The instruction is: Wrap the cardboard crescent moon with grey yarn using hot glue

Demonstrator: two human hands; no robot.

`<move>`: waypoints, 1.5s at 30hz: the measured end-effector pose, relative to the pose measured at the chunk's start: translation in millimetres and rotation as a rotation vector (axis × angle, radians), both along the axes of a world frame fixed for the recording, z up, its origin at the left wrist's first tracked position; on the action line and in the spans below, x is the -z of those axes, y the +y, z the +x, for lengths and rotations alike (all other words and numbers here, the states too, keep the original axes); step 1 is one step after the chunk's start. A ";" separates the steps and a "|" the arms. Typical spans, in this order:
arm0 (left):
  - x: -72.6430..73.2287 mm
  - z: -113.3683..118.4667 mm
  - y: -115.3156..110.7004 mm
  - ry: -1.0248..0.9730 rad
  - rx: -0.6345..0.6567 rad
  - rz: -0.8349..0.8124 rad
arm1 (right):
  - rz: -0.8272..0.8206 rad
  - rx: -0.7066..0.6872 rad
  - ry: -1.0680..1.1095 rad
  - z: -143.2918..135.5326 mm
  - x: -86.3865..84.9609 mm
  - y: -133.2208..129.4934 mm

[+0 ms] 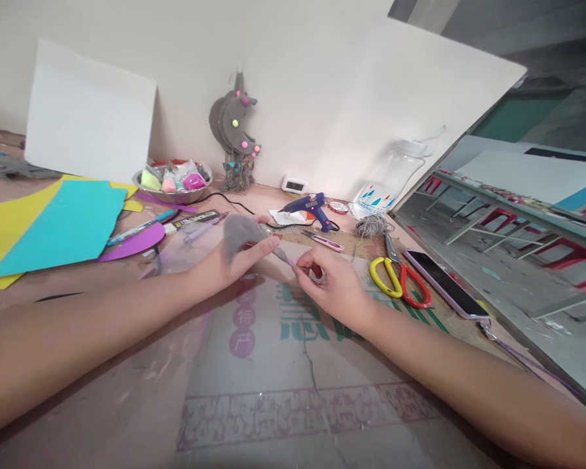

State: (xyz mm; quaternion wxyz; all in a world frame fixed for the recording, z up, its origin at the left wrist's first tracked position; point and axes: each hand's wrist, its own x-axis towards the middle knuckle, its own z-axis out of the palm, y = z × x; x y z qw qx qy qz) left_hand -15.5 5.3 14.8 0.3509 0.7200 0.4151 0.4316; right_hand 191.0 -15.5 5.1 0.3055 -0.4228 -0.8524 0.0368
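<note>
My left hand (pixel 249 255) is closed around a grey curved piece (pixel 238 236), slightly blurred, with its wide end over the back of the hand and a narrow tip pointing right. At that tip, my right hand (pixel 336 281) pinches a thin grey yarn (pixel 311 365), which trails down over the printed board (pixel 273 365). A small pink spot shows between the two hands. Right of my right hand lie scissors (pixel 401 280) with one yellow and one red handle. A pink craft knife (pixel 325 241) and a blue glue gun (pixel 312 210) lie beyond the hands.
A bowl of clay packets (pixel 173 185) and coloured sheets (pixel 58 228) occupy the left. A grey moon ornament (pixel 234 130) hangs on the back panel. At right are a clear jar (pixel 388 179), a yarn ball (pixel 372 225), a phone (pixel 446 283) and the table's edge.
</note>
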 end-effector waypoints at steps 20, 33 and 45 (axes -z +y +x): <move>5.4 -1.1 2.7 0.098 0.000 -0.276 | -0.565 -0.002 0.497 -17.1 -4.8 6.3; 6.1 0.5 -2.2 0.291 -0.003 -0.307 | -0.629 -0.082 0.472 -18.3 2.3 7.1; 2.3 3.0 0.1 0.276 -0.039 -0.189 | -0.615 -0.053 0.500 -17.5 3.0 8.8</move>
